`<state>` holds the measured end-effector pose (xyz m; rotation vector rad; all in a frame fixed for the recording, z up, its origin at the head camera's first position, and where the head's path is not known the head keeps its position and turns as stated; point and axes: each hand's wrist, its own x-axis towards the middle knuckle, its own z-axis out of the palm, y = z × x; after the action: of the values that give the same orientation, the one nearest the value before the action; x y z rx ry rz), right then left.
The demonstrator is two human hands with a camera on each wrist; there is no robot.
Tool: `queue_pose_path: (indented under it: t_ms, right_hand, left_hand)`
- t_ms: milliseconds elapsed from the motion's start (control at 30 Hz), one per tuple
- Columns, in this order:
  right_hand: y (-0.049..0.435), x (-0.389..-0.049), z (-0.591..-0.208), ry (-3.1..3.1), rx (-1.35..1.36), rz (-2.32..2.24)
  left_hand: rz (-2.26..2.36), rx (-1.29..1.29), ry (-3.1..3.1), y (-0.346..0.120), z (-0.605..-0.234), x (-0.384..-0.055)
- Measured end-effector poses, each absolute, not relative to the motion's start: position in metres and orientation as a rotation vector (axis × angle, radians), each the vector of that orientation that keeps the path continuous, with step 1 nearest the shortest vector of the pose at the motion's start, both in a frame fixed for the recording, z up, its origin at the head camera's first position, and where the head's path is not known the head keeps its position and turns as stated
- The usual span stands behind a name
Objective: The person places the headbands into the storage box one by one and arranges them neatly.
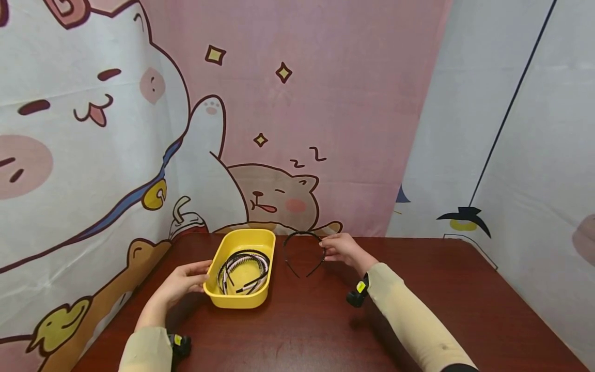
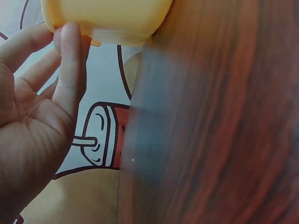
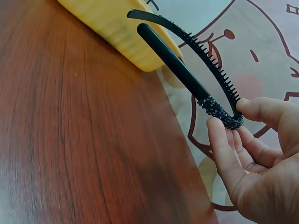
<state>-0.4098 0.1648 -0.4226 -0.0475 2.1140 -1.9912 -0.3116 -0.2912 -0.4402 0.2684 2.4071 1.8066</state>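
My right hand (image 1: 343,250) pinches a black headband (image 1: 284,249) by one side, its two ends pointing down toward the table. In the right wrist view the headband (image 3: 175,65) shows small teeth along its inner edge and a dark, beaded outer surface near my fingers. On the left, my left hand (image 1: 183,281) grips the rim of a yellow plastic basin (image 1: 239,300), thumb and fingers at its left side. Inside the basin lie several headbands (image 1: 244,253), black and pale, in a loose overlapping ring. The left wrist view shows only the basin's outer wall (image 2: 112,21).
Beneath everything is a dark red-brown wooden table (image 1: 297,330). A cartoon-printed cloth (image 1: 325,103) hangs behind the table and along its left side. On the right, a pale cloth (image 1: 534,155) borders the table's edge.
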Motion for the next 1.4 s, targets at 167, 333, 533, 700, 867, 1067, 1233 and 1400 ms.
queue_pose_path:
  t_ms: [167,333,533,700,867,1067,1233,1400]
  right_hand:
    - [0.156,-0.409,-0.416,2.108,-0.074,-1.996]
    - [0.146,-0.407,-0.410,2.093,-0.096,-1.996]
    - [0.131,-0.405,-0.404,2.055,-0.123,-1.999]
    - [0.116,-0.403,-0.398,2.048,-0.161,-1.981]
    - [0.103,-0.402,-0.392,2.059,-0.183,-1.962]
    - [0.091,-0.401,-0.390,2.039,-0.182,-1.967]
    - [0.082,-0.399,-0.388,2.032,-0.182,-1.957]
    - [0.072,-0.396,-0.385,2.025,-0.193,-1.948]
  left_hand:
    - [1.825,0.291,2.392,-0.292,-0.439,-0.310]
    - [1.825,0.309,2.385,-0.291,-0.437,-0.308]
    - [1.814,0.315,2.397,-0.290,-0.436,-0.311]
    - [1.809,0.311,2.399,-0.289,-0.436,-0.311]
    - [1.817,0.283,2.397,-0.290,-0.436,-0.310]
    - [1.820,0.272,2.404,-0.290,-0.436,-0.311]
    - [1.816,0.293,2.405,-0.290,-0.437,-0.310]
    - [1.817,0.303,2.410,-0.291,-0.438,-0.310]
